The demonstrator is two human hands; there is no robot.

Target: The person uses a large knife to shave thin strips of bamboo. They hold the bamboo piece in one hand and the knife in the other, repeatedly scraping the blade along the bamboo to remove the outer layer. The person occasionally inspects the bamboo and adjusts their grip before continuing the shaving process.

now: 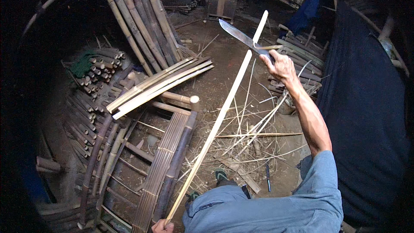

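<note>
The right hand (282, 67) is raised high, far out at the end of the stretched arm, and it is closed around the handle of a long knife (240, 36). The blade of the knife points up and to the left, away from the hand, and it looks bare metal with a broad tip.

The left hand (162, 226) is at the very bottom edge of the view, only partly visible. It is closed on the lower end of a long pale bamboo strip (215, 125). This strip runs in one straight slanted line from the left hand up toward the right, and its upper end passes just behind the knife blade, near the right hand. So the two hands are well apart, one at each end of the strip: the left one holds it low, the right one with the knife is beside its top part. Whether the blade touches the strip there, I cannot tell.

Under the strip, the earth floor (224, 73) is covered with thin bamboo shavings (254, 133). To the left stands a low bamboo frame (166, 164) with flat split slats (159, 85) lying across it. Behind it lean thick bamboo poles (138, 17), and a pile of short cut tubes (97, 71) lies further left.
</note>
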